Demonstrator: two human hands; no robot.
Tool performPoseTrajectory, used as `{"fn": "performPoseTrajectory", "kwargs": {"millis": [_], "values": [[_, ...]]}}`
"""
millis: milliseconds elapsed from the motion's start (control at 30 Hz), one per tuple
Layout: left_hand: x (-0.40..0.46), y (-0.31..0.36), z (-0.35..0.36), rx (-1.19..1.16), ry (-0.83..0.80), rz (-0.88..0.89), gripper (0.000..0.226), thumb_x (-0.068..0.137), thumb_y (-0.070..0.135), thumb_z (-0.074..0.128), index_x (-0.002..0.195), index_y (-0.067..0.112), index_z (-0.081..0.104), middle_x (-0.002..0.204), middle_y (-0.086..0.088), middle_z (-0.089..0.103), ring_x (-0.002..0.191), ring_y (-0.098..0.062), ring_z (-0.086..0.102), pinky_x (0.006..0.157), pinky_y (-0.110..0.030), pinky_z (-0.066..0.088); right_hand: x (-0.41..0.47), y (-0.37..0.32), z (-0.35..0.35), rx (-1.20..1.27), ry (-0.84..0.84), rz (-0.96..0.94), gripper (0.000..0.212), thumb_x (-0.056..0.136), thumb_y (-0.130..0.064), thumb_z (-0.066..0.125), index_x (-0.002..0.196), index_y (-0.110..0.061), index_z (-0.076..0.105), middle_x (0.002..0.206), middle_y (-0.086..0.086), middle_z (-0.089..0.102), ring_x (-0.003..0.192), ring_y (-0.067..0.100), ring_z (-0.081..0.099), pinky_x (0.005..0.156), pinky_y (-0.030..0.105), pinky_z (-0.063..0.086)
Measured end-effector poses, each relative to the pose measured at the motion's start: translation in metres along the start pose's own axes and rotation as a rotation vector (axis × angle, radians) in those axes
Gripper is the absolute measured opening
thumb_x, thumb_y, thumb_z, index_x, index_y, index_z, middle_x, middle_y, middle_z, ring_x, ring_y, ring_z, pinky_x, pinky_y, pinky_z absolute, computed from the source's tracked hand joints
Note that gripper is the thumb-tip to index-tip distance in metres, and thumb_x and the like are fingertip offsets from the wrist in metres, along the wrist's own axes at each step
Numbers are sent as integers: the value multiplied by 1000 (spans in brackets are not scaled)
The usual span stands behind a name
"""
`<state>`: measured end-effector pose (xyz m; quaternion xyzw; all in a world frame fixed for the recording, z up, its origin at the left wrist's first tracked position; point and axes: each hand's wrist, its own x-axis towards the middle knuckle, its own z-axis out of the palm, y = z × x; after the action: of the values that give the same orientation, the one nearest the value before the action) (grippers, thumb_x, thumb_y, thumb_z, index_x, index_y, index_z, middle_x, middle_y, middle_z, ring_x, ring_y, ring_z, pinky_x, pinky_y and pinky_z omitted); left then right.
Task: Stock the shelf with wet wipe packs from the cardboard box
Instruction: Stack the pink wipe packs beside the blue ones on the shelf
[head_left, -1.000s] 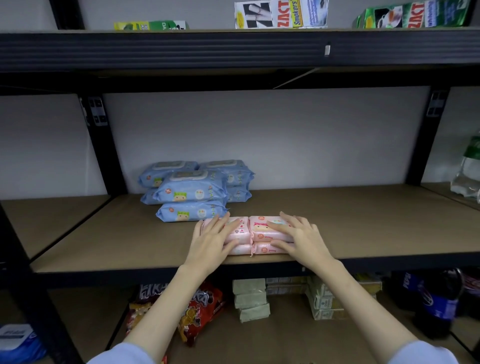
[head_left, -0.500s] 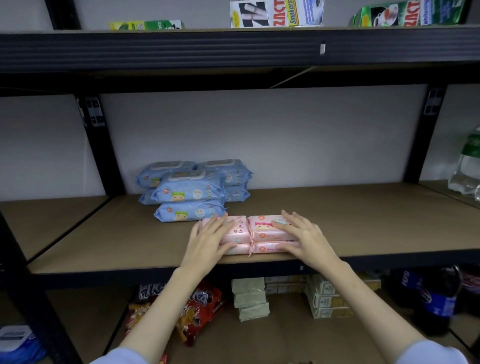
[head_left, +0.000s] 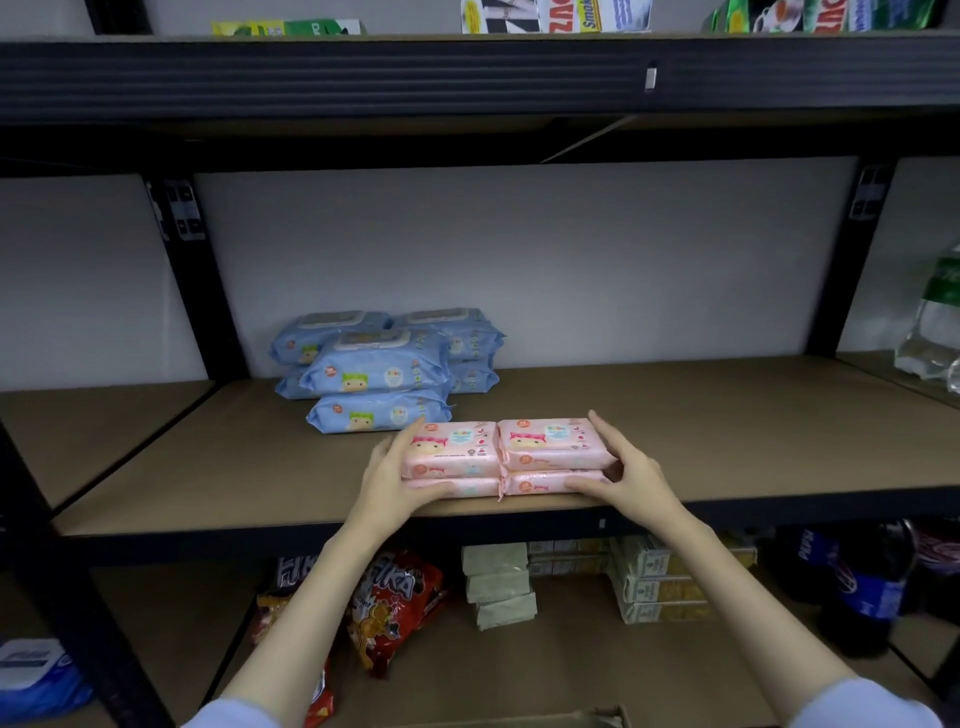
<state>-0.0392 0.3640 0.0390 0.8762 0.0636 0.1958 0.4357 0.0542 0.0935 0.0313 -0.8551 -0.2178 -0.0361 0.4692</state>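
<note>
Pink wipe packs (head_left: 501, 457) sit in a two-by-two block at the front edge of the middle shelf (head_left: 727, 447), centre of the frame. Left hand (head_left: 395, 478) and right hand (head_left: 631, 475) clasp the block's two ends, fingers curled round the far sides, thumbs on the front. Blue wipe packs (head_left: 382, 371) are stacked just behind, to the left.

Pink wet wipe packs (head_left: 501, 457): soft plastic film, glossy, lightly creased. Blue wipe packs (head_left: 382, 371): same glossy film, matt lids. Shelf board (head_left: 727, 415): matt brown fibreboard, smooth. Shelf frame (head_left: 467, 78): black painted metal, ribbed.
</note>
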Motion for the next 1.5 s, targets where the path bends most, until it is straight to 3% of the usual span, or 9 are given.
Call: {"fn": "performPoseTrajectory", "kwargs": {"millis": [300,400,533,667,833,1000,1200,1300,1500], "values": [[-8,-2,16,80,98,-33,79,72,40,75,140,34,35,145,-5,35,133,-24,34,111,-38,31,4,2,-1,32,-66,-32,72,67,-45,77,128,-47,38,127,-16,49,125,16,46,102,31,40],[-7,6,16,554,157,129,88,68,77,49,143,36,26,157,3,7,144,-22,6,115,-40,8,6,-6,-1,-223,-49,6,90,57,-73,68,132,-58,23,148,-5,31,138,25,26,111,53,24],[8,23,24,682,-82,333,126,42,97,8,148,29,12,157,10,0,145,-11,-4,114,-30,-5,6,-25,3,-528,-48,-103,76,75,-68,55,140,-52,19,157,-6,9,144,23,6,112,56,5],[19,30,32,711,-209,306,106,67,82,43,149,24,8,157,9,5,144,-7,3,117,-32,2,13,-20,-2,-585,-100,-111,50,88,-56,46,136,-47,35,155,-10,17,141,16,20,112,55,8],[16,29,35,765,-135,314,112,50,88,13,146,32,20,155,12,16,143,-8,15,115,-33,10,16,-7,-11,-471,-95,-163,45,88,-48,53,131,-47,43,154,-10,23,139,14,27,113,52,16],[17,39,39,819,-127,267,91,69,80,45,144,33,25,156,7,13,142,-12,16,114,-35,12,15,-5,-11,-391,-117,-193,45,87,-44,57,131,-46,44,155,-7,19,140,18,26,112,50,26],[0,24,13,704,0,156,112,44,98,7,143,45,15,158,-1,0,145,-20,-1,116,-41,1,5,-3,-12,-196,-51,-76,72,74,-55,66,131,-61,23,156,6,11,145,24,8,113,56,21],[-7,12,1,532,-7,6,70,76,70,49,139,50,26,155,-2,16,142,-25,12,114,-43,9,4,0,-10,-153,-81,-83,62,77,-46,67,129,-56,33,149,4,32,141,22,23,112,47,27],[-7,0,-3,45,-14,-12,53,82,28,68,131,34,50,131,-4,48,117,-14,44,98,-22,34,2,-1,-2,-113,-38,-124,54,77,-37,72,117,-58,41,139,-1,45,130,18,39,108,42,35]]}}
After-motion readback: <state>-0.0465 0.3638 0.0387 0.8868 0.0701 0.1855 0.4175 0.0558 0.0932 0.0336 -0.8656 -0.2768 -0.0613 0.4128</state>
